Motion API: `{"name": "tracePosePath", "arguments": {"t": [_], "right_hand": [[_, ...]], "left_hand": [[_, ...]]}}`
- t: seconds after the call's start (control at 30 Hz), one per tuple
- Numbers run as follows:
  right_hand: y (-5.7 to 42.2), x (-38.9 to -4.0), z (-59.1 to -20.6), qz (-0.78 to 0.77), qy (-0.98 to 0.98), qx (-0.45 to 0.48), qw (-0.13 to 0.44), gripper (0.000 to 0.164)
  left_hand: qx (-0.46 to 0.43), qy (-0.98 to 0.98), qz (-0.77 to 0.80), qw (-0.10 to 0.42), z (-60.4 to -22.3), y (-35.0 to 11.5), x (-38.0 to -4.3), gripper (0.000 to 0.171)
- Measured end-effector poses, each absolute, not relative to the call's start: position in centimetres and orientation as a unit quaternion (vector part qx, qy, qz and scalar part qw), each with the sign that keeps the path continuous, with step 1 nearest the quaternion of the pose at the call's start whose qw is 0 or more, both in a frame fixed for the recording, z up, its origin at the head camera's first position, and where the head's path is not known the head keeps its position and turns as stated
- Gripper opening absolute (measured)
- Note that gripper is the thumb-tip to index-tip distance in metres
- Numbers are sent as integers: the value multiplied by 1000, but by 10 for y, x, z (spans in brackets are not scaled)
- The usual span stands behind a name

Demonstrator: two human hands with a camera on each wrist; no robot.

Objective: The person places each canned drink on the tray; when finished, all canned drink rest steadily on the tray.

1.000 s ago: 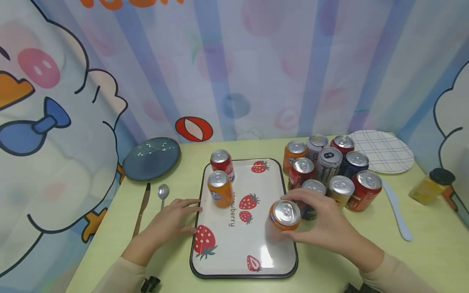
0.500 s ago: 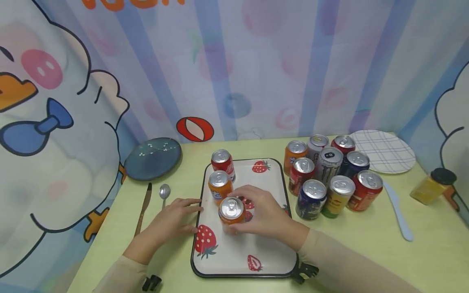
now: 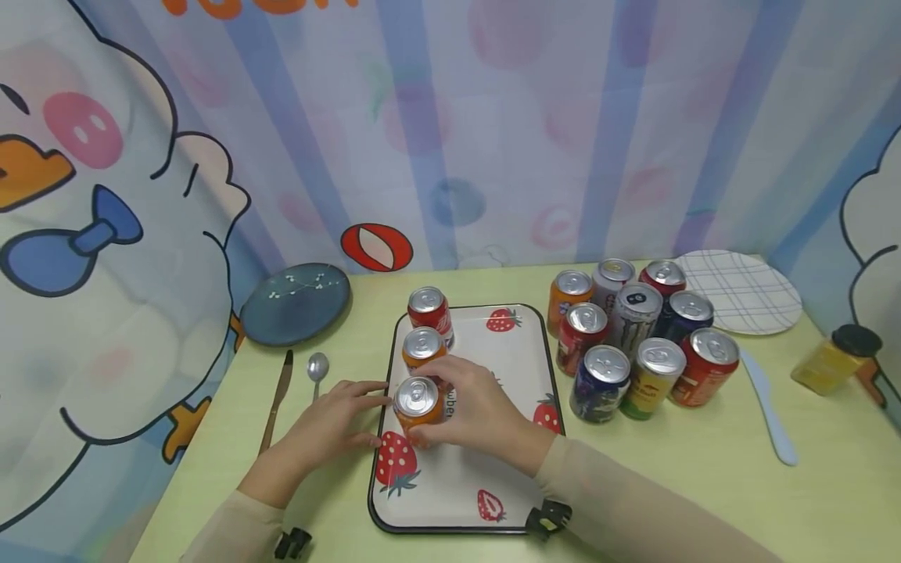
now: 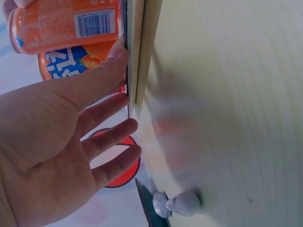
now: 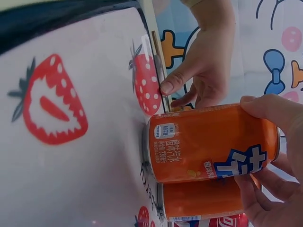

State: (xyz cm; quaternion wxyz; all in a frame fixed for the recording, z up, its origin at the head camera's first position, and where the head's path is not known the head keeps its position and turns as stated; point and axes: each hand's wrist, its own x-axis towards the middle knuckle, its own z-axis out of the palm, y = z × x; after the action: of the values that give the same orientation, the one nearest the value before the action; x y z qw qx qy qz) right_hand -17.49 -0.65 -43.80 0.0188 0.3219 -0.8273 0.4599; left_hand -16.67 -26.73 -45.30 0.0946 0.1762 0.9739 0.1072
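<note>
My right hand [image 3: 482,410] grips an orange soda can [image 3: 416,397] near its top, thumb on one side and fingers on the other. The can stands upright at the left side of the white strawberry-print tray [image 3: 510,469], its base close over or on the surface. Just behind it is a second orange soda can [image 3: 425,344], with a red soda can [image 3: 428,307] farther back in the same row. Fingers of my left hand [image 3: 334,422] are loosely spread, their tips at the tray's left rim. In the right wrist view the held can's [image 5: 208,142] printed side shows.
Several mixed drink cans [image 3: 633,317] crowd together right of the tray. Beyond them lie a checked white plate [image 3: 746,293], a pale blue knife [image 3: 770,410] and a yellow jar with a black lid [image 3: 834,360]. A dark plate [image 3: 296,305], a spoon [image 3: 317,367] and a brown knife [image 3: 277,399] lie left.
My right hand has carried the orange soda can leftward across the tray, from its right edge to the front of the can row. My left hand has stayed at the rim.
</note>
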Motion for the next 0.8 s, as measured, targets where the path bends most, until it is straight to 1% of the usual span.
{"name": "tracePosePath", "arguments": {"t": [0.2,0.37,0.47,0.6,0.8], "right_hand": [[-6,-177,-440,447,-837,315,24,67],[-3,-177,-439,425,-846,320,38,68],[3,-175,-437,430,-842,322,37,68],[21,-174,-434,440,-839,318,24,69],[61,-170,-428,401,-860,313,44,61]], "left_hand": [[179,974,106,91,-452,-268,-166,63],[174,974,105,96,-452,-268,-166,63],[172,974,110,99,-453,-268,-167,64],[174,973,113,100,-453,-268,-168,64],[177,973,109,100,-453,-269,-167,64]]}}
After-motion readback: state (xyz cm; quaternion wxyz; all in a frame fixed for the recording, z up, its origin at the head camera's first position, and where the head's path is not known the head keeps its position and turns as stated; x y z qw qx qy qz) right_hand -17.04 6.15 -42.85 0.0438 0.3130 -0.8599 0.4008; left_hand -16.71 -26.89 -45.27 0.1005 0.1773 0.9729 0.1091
